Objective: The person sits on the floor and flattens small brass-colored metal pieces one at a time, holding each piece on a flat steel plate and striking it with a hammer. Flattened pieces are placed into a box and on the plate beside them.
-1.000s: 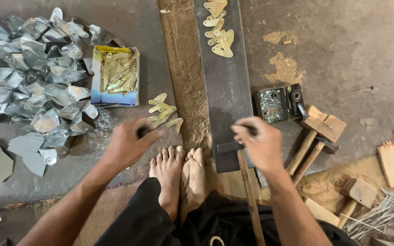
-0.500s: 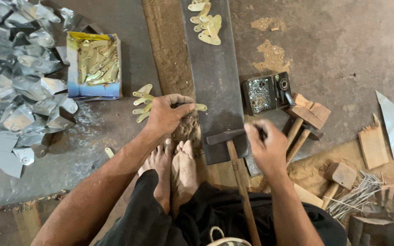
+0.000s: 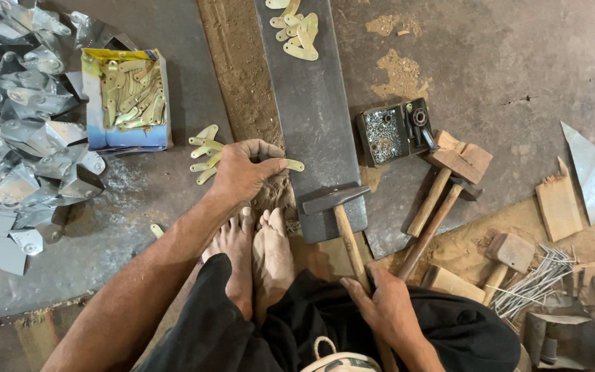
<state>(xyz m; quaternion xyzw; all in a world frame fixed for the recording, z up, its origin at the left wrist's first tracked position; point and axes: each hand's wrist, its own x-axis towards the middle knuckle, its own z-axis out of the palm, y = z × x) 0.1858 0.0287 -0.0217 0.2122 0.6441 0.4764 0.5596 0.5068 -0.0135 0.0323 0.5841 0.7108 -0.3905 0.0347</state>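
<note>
My left hand [image 3: 241, 173] grips a flat brass-coloured metal piece [image 3: 293, 165] whose tip pokes out onto the left edge of a long dark steel plate [image 3: 311, 103]. A small heap of similar brass pieces [image 3: 203, 153] lies just left of that hand. My right hand [image 3: 385, 311] is closed around the lower end of a hammer's wooden handle [image 3: 347, 238], close to my lap. The hammer's dark metal head [image 3: 335, 198] rests flat on the near end of the plate. My bare feet [image 3: 256, 248] sit between my two hands.
An open box of brass pieces [image 3: 125, 96] and a heap of grey sheet-metal parts [image 3: 22, 117] lie at the left. More brass pieces [image 3: 297, 31] sit on the plate's far end. A rivet box [image 3: 394, 134], wooden mallets [image 3: 449, 172], nails [image 3: 538, 279] and wood blocks [image 3: 559, 207] are at the right.
My left hand moved from the loose brass pieces to the plate's edge with one piece. My right hand slid down the hammer handle towards my lap, and the hammer head now lies on the plate.
</note>
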